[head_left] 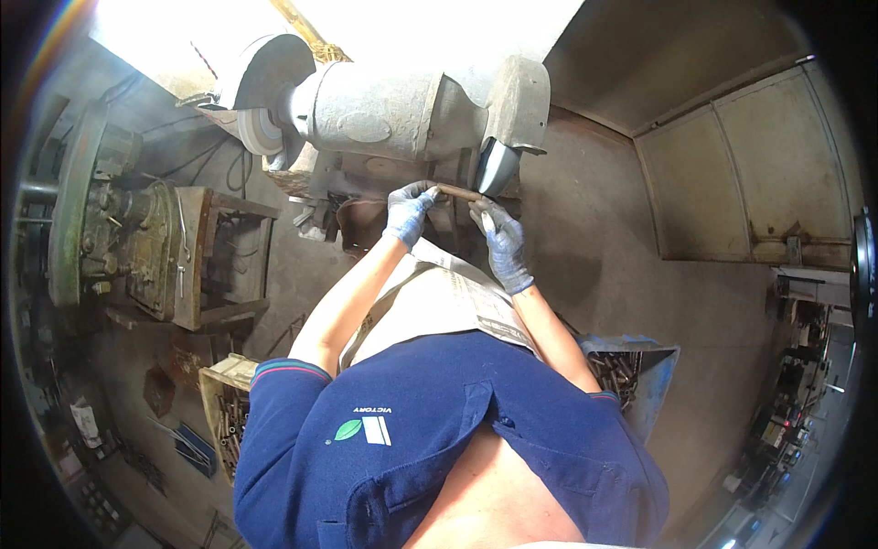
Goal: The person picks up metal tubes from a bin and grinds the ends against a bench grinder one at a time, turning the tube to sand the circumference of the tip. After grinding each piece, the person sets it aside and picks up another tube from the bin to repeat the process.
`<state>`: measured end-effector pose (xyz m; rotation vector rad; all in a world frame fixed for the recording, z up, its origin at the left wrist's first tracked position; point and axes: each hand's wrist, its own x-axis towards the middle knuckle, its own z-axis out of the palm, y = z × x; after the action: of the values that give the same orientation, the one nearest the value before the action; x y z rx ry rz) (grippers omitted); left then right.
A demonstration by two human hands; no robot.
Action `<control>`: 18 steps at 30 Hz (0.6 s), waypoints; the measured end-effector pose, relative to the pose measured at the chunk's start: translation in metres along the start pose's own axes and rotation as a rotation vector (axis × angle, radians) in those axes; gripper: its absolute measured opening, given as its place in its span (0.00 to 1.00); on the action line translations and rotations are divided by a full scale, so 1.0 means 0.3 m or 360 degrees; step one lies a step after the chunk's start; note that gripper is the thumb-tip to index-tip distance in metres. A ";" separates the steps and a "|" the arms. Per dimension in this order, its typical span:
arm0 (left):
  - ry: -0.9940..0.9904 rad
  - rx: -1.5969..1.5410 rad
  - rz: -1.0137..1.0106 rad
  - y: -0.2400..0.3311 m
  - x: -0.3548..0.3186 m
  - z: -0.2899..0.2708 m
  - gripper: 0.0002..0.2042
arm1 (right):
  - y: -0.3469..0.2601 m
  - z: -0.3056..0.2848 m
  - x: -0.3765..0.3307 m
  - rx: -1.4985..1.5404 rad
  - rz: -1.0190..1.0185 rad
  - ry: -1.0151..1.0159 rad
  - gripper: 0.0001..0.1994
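Observation:
A short brown metal rod (459, 192) spans the gap between my two gloved hands, just below the right wheel (497, 167) of a grey bench grinder (370, 110). My left hand (411, 209) pinches the rod's left end. At its right end, close to the wheel's lower edge, the fingers of my right hand (500, 236) close round it. Whether the rod touches the wheel I cannot tell. Both gloves are blue and grey, with dark, worn fingertips. A newspaper sheet (466, 291) covers my lap.
A crate of metal rods (227, 416) stands at my left, and a blue bin (654, 384) with similar pieces at my right. The grinder's left wheel (260, 131) is partly guarded. Further left is a green-grey machine (137, 238); a metal cabinet (741, 174) stands at right.

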<state>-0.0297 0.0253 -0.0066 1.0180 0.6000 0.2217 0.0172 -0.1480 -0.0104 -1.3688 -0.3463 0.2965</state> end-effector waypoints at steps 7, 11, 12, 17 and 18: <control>-0.0315 0.0017 0.0156 0.105 -0.166 -0.015 0.07 | -0.221 -0.017 -0.109 -0.0796 -0.0742 -0.0293 0.17; -0.0471 -0.0013 0.0157 0.141 -0.199 -0.012 0.07 | -0.307 -0.029 -0.125 -0.1019 -0.0910 -0.0304 0.21; -0.0492 -0.0044 0.0127 0.169 -0.215 0.002 0.07 | -0.321 -0.030 -0.126 -0.1039 -0.0931 -0.0306 0.21; -0.0467 -0.0144 -0.0018 0.178 -0.208 0.023 0.09 | -0.334 -0.041 -0.140 -0.0992 -0.0926 -0.0328 0.21; -0.0472 -0.0067 -0.0016 0.179 -0.198 0.034 0.11 | -0.343 -0.039 -0.139 -0.0993 -0.0945 -0.0347 0.21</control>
<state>-0.0675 0.0194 0.0645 0.9842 0.3299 0.0714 -0.0156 -0.1936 0.0860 -1.7626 -1.0667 -0.1805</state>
